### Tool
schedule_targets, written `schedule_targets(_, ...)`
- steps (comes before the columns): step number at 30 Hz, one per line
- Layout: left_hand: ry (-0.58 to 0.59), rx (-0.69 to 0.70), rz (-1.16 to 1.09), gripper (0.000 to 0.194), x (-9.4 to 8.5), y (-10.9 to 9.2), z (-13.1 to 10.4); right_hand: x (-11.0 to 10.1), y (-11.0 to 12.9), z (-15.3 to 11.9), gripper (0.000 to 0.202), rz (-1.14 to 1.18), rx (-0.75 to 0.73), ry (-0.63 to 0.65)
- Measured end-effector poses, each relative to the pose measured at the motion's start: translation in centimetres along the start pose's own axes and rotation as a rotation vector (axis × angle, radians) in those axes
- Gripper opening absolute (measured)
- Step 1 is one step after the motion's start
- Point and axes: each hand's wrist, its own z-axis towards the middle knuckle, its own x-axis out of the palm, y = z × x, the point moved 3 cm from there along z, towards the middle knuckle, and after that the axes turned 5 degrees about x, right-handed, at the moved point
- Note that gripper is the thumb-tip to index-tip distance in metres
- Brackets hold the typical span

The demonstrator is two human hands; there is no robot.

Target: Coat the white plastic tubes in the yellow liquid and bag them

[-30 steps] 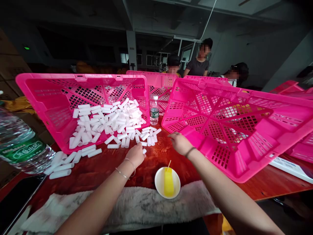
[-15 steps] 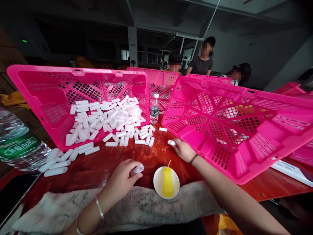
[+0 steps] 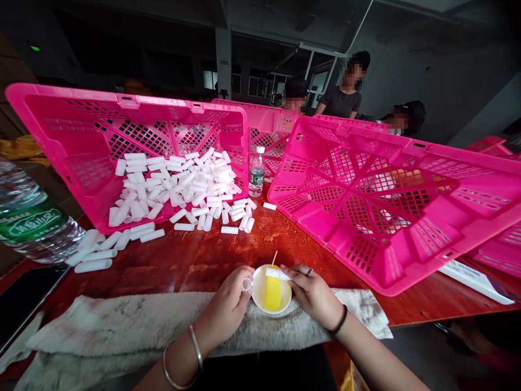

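A grey-white cloth (image 3: 130,317) lies under and to both sides of the hands. The left hand (image 3: 232,304) is curled round a white tube (image 3: 247,284), whose open end shows at the fingertips. The right hand (image 3: 319,298) pinches a second tube (image 3: 278,273) narrowly, out past its fingertips and over the yellow block (image 3: 272,293) in the white bowl (image 3: 287,301); whether tube and block touch, I can't quite tell. The bowl sits between the hands. Half a second ago the right hand was farther out, near the right crate, and the left hand was farther from the bowl; both have since come in beside it.

Left of the left hand, a dark flat object (image 3: 30,296) and a large water bottle (image 3: 35,217) stand near a few loose tubes (image 3: 93,265). Beyond that hand, a tube pile (image 3: 183,187) spills from the left pink crate (image 3: 69,125) onto the red table (image 3: 195,255). Beyond the right hand is the tilted right crate (image 3: 350,184); a small bottle (image 3: 256,174) stands between the crates. Farthest off, a person (image 3: 342,100) shows behind them.
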Motion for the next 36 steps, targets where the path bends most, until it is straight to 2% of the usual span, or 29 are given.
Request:
schedule_targets(2, -0.021, 0.007, 0.022, 0.015, 0.4, 0.4, 0.0, 0.0, -0.2, -0.3, 0.036, -0.042, -0.037, -0.024)
schedule_targets(4, 0.02, 0.006, 0.032, 0.018, 0.7, 0.6, -0.1, -0.2, -0.4, -0.6, 0.032, -0.045, -0.048, -0.02)
schedule_targets(6, 0.088, 0.008, 0.036, 0.052, 0.9, 0.6, 0.0, -0.3, -0.5, -0.8, 0.028, 0.06, -0.009, 0.029)
schedule_targets(8, 0.136, 0.008, 0.041, 0.087, 1.3, 0.5, 0.2, -0.3, -0.7, -0.8, 0.034, 0.263, 0.104, 0.087)
schedule_targets(9, 0.148, 0.001, 0.046, 0.095, 1.4, 0.6, 0.3, -0.2, -0.8, -0.7, 0.036, 0.357, 0.17, 0.105)
schedule_targets(11, 0.148, -0.008, 0.059, 0.094, 1.6, 0.8, 0.5, -0.1, -0.7, -0.5, 0.031, 0.415, 0.241, 0.111)
schedule_targets(12, 0.142, -0.009, 0.065, 0.091, 1.7, 0.9, 0.6, -0.1, -0.6, -0.4, 0.027, 0.379, 0.224, 0.101)
schedule_targets(15, 0.122, -0.004, 0.08, 0.085, 1.8, 1.1, 0.7, -0.4, 0.3, -0.4, 0.02, 0.184, 0.045, 0.055)
schedule_targets(18, 0.111, -0.01, 0.079, 0.085, 1.8, 1.2, 0.8, -0.4, 0.6, -0.7, 0.02, 0.168, -0.045, 0.051)
schedule_targets(20, 0.111, -0.014, 0.069, 0.086, 1.8, 1.2, 0.8, -0.3, 0.4, -0.9, 0.022, 0.284, 0.034, 0.042)
schedule_targets(22, 0.117, -0.015, 0.052, 0.086, 1.8, 1.1, 0.8, -0.1, 0.2, -1.1, 0.026, 0.393, 0.172, 0.038)
schedule_targets(24, 0.118, -0.019, 0.037, 0.083, 1.7, 1.1, 0.8, 0.0, 0.5, -1.2, 0.022, 0.377, 0.225, 0.035)
schedule_targets(28, 0.107, -0.039, 0.032, 0.079, 1.6, 0.9, 0.9, -0.4, 2.0, -1.5, 0.016, 0.176, 0.029, 0.039)
schedule_targets(29, 0.109, -0.048, 0.029, 0.079, 1.5, 0.8, 0.9, -0.4, 2.2, -1.6, 0.016, 0.177, 0.022, 0.043)
schedule_targets(30, 0.112, -0.058, 0.024, 0.078, 1.5, 0.8, 0.9, -0.4, 2.2, -1.7, 0.015, 0.21, 0.056, 0.039)
schedule_targets(34, 0.112, -0.072, 0.011, 0.077, 1.4, 0.6, 0.9, 0.3, 1.6, -2.1, 0.019, 0.44, 0.37, 0.075)
schedule_targets(36, 0.11, -0.063, 0.003, 0.078, 1.4, 0.7, 0.9, 0.3, 1.7, -2.2, 0.016, 0.393, 0.338, 0.044)
